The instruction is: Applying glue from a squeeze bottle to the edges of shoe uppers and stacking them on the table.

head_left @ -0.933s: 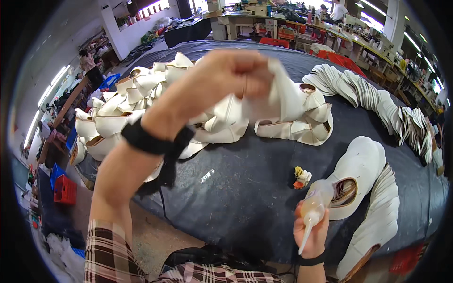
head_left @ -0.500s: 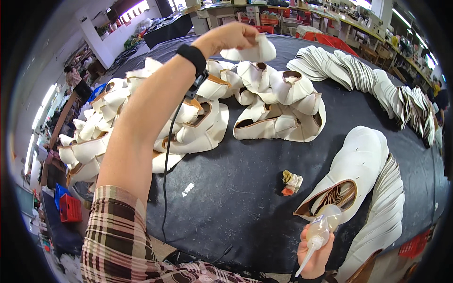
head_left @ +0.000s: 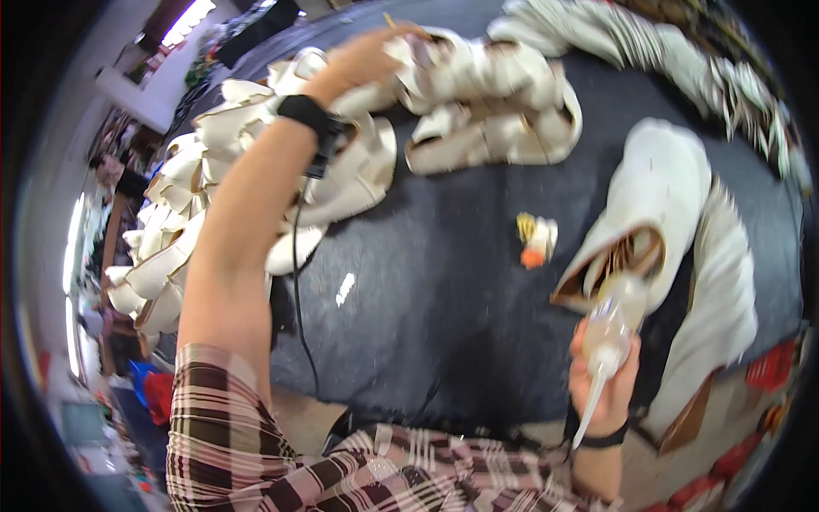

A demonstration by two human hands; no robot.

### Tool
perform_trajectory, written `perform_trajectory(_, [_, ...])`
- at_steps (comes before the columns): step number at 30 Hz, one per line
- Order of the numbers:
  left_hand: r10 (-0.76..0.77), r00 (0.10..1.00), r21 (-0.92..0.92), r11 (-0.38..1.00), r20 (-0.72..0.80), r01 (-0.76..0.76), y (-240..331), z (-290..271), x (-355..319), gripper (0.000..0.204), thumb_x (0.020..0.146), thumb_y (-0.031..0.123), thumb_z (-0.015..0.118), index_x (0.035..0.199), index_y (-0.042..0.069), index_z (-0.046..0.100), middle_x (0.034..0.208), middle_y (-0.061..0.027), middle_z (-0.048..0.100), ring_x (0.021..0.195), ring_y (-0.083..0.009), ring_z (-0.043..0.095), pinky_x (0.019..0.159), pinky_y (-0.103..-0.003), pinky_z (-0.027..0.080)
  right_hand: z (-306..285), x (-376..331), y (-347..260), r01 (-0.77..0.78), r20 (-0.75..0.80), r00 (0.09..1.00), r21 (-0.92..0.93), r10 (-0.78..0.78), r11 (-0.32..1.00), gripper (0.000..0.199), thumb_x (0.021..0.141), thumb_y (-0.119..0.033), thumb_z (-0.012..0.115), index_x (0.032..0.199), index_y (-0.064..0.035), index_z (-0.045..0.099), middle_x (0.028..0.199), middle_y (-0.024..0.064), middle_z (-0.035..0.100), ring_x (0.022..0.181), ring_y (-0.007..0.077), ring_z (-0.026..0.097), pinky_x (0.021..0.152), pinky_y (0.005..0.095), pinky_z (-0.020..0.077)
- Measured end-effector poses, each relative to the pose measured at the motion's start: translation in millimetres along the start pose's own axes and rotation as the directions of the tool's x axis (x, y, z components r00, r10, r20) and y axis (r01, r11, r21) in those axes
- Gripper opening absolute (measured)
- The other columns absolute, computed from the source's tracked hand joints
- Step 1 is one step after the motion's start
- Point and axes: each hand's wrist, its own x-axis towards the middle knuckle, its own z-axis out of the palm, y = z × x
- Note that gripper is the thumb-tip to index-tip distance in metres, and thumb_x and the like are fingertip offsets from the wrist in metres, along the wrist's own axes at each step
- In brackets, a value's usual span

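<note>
In my right hand (head_left: 604, 388) is a translucent squeeze bottle (head_left: 616, 317) with a long thin nozzle slanting down toward me. Just beyond the bottle lies a nested stack of white shoe uppers (head_left: 653, 183), its brown-lined opening facing me. My left hand (head_left: 371, 60) reaches far across the table to the heaped white shoe uppers (head_left: 350, 183); motion smears its fingers, so whether they hold anything is unclear. Beside that hand sits another cluster of joined white uppers (head_left: 503, 141).
A long row of stacked white pieces (head_left: 631, 38) curves along the far right edge. Another stack (head_left: 712, 273) lies at the near right. A crumpled multicoloured scrap (head_left: 536, 241) and a black cable (head_left: 299, 299) are on the dark table (head_left: 426, 282).
The view has tipped and everything sits higher in it. My left hand has come down onto the uppers; the white piece it held up is no longer distinct. My right hand still holds the bottle.
</note>
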Motion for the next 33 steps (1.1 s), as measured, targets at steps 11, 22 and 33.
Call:
perform_trajectory(11, [-0.024,0.805,-0.484,0.789,0.592,0.379,203,126,-128,0.042,0.075,0.019,0.055,0.113,0.006,0.044,0.102,-0.0067,0.052,0.092,-0.0159,0.051,0.075,-0.028,0.044,-37,-29,-17,0.100,0.207,0.971,0.097,-0.118,0.990,0.046,0.081,-0.034,0.047,0.110,0.0008,0.042,0.099,0.0191,0.052,0.083,0.0286,0.058,0.057,0.0322,0.0538])
perform_trajectory(22, [-0.393,0.738,-0.677,0.309,0.549,0.668,220,230,-95,0.038,0.077,0.014,0.047,0.114,0.005,0.043,0.091,-0.0064,0.055,0.075,-0.0131,0.053,0.061,-0.027,0.045,-57,-57,-12,0.340,0.064,0.940,-0.106,-0.335,0.934,0.032,0.085,-0.028,0.040,0.105,-0.0045,0.045,0.093,0.0111,0.056,0.081,0.0245,0.058,0.058,0.0279,0.0493])
perform_trajectory(33, [-0.439,0.883,-0.507,0.731,0.163,0.457,249,159,-204,0.070,0.068,0.002,0.039,0.132,0.013,0.015,0.132,-0.0101,0.025,0.083,-0.0136,0.050,0.054,-0.023,0.042,-70,-41,-26,0.453,0.143,0.891,-0.229,-0.430,0.862,0.032,0.084,-0.024,0.045,0.106,-0.0007,0.042,0.094,0.0117,0.055,0.084,0.0236,0.058,0.064,0.0268,0.0501])
